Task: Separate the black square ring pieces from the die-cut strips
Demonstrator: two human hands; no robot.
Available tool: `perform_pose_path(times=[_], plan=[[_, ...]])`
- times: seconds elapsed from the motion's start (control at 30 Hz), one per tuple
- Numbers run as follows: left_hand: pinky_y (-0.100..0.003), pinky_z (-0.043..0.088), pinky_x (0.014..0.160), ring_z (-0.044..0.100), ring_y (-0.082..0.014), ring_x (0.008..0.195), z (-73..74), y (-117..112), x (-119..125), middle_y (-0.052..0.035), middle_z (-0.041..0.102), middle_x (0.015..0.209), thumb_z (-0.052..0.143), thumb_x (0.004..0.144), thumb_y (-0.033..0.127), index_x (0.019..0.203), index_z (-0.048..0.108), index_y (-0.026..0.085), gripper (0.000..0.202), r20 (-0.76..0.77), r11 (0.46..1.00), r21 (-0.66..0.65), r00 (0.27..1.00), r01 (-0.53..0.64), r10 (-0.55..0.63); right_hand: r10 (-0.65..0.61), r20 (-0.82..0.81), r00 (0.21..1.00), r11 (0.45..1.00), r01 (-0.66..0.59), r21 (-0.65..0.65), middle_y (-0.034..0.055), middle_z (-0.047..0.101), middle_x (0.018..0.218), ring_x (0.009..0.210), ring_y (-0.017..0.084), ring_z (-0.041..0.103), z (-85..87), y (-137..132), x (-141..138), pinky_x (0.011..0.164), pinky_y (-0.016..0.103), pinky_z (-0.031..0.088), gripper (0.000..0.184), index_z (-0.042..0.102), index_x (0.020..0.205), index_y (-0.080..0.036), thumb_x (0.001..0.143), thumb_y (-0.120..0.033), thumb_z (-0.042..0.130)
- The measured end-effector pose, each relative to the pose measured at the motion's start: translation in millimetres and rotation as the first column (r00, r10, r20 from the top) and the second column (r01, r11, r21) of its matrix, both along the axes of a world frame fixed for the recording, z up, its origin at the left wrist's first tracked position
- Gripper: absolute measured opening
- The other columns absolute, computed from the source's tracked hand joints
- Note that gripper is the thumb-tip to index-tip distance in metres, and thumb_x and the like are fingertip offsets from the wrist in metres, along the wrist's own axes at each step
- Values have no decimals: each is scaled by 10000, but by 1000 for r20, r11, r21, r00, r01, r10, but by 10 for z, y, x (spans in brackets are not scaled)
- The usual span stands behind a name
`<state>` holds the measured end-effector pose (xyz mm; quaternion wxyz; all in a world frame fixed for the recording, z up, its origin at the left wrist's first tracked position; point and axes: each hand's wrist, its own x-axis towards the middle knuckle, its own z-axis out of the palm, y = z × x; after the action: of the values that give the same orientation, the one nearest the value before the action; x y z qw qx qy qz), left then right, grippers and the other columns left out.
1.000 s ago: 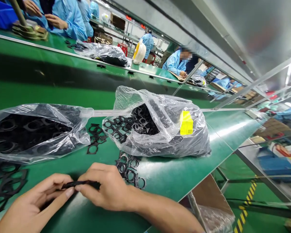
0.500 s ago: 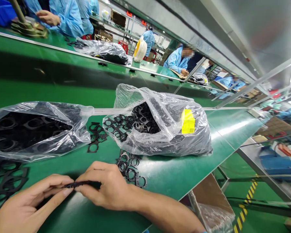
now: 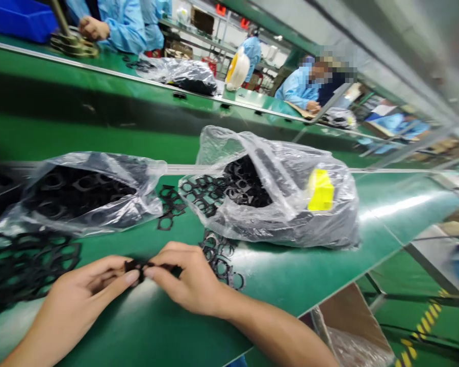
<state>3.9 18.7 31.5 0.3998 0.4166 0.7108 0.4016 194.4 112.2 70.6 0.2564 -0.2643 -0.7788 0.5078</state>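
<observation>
Just above the green bench, my left hand [image 3: 86, 290] and my right hand [image 3: 193, 278] meet, fingertips pinched on a small black plastic part [image 3: 139, 270]. Fingers cover much of it, and I cannot tell whether it is one piece or two. Behind my right hand lie several flat black plastic frames [image 3: 222, 267] with round holes. A pile of similar frames [image 3: 26, 265] is left of my left hand. Beyond my hands, a clear bag [image 3: 309, 229] with a yellow label and another open clear bag [image 3: 145, 209] hold more black frames.
A few loose frames [image 3: 170, 206] lie between the bags. Across the green divider [image 3: 80, 114], co-workers in blue coats sit by another bag [image 3: 195, 76] and a blue bin [image 3: 21, 20]. Below the bench's right edge stands a cardboard box [image 3: 352, 321] with plastic lining.
The view has swung left, so the bench and bags appear further right. The black part, earlier thin and edge-on between both hands, now appears turned and more covered by my fingers.
</observation>
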Motion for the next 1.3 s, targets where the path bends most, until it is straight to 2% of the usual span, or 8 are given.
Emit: perform_pose_path(times=[0.1, 0.2, 0.37, 0.5, 0.73, 1.0, 1.13, 1.3], plan=[[-252, 596, 607, 744, -218, 656, 237, 92, 57, -55, 772, 705, 779, 701, 596, 760, 746, 172, 429, 162, 1000, 16, 987, -20, 17, -37, 43, 998, 999, 36, 23, 21, 673, 757, 715, 143, 626, 51, 42, -33, 706, 239, 483, 207, 734, 821, -164, 978, -229, 616], [-258, 570, 644, 718, -196, 659, 311, 150, 50, -43, 745, 669, 744, 778, 521, 742, 718, 170, 353, 222, 998, 35, 974, -45, 36, -28, 64, 998, 999, 26, 35, 18, 647, 714, 707, 154, 612, 55, 100, -78, 667, 250, 455, 278, 679, 741, -176, 995, -223, 577], [-239, 508, 613, 668, -163, 626, 292, 158, 7, -26, 725, 646, 776, 769, 445, 737, 696, 163, 295, 279, 998, 50, 960, -44, 28, -13, 61, 998, 999, 11, 37, 25, 648, 727, 691, 159, 600, 25, 133, -115, 656, 261, 442, 286, 659, 717, -185, 991, -204, 578], [-241, 465, 588, 621, -149, 608, 279, 159, -3, -27, 708, 643, 774, 784, 481, 704, 669, 158, 349, 303, 998, 57, 953, -2, -15, 2, 77, 997, 1000, -4, 31, 30, 657, 726, 681, 163, 597, 28, 140, -118, 647, 272, 438, 308, 676, 710, -189, 997, -220, 568], [-253, 481, 670, 614, -147, 676, 257, 141, -8, -33, 709, 711, 716, 850, 554, 813, 685, 147, 410, 374, 993, 77, 921, 86, -109, 42, 68, 997, 998, -39, -39, 31, 666, 730, 693, 163, 613, 17, 164, -121, 665, 274, 452, 308, 696, 730, -187, 1001, -262, 572], [-263, 510, 657, 656, -164, 678, 272, 141, 18, -34, 722, 713, 795, 794, 464, 855, 731, 146, 330, 377, 996, 85, 926, 0, -32, 29, 42, 999, 1000, -29, 5, 32, 673, 736, 686, 159, 628, 12, 156, -131, 661, 269, 469, 317, 688, 727, -190, 1009, -272, 570], [-250, 508, 641, 663, -155, 658, 274, 134, 6, -32, 740, 699, 786, 813, 424, 859, 755, 149, 280, 387, 996, 91, 920, 25, -58, 39, 44, 998, 999, -39, 15, 38, 670, 721, 681, 167, 617, 20, 149, -131, 649, 277, 464, 320, 694, 729, -191, 1011, -272, 566], [-269, 543, 691, 716, -177, 690, 271, 144, -19, -49, 776, 719, 790, 809, 468, 782, 747, 145, 327, 468, 994, 83, 878, 71, -102, 46, 51, 998, 998, -44, -42, 37, 673, 726, 688, 165, 622, 25, 157, -123, 662, 279, 465, 281, 724, 759, -184, 1000, -245, 592]])
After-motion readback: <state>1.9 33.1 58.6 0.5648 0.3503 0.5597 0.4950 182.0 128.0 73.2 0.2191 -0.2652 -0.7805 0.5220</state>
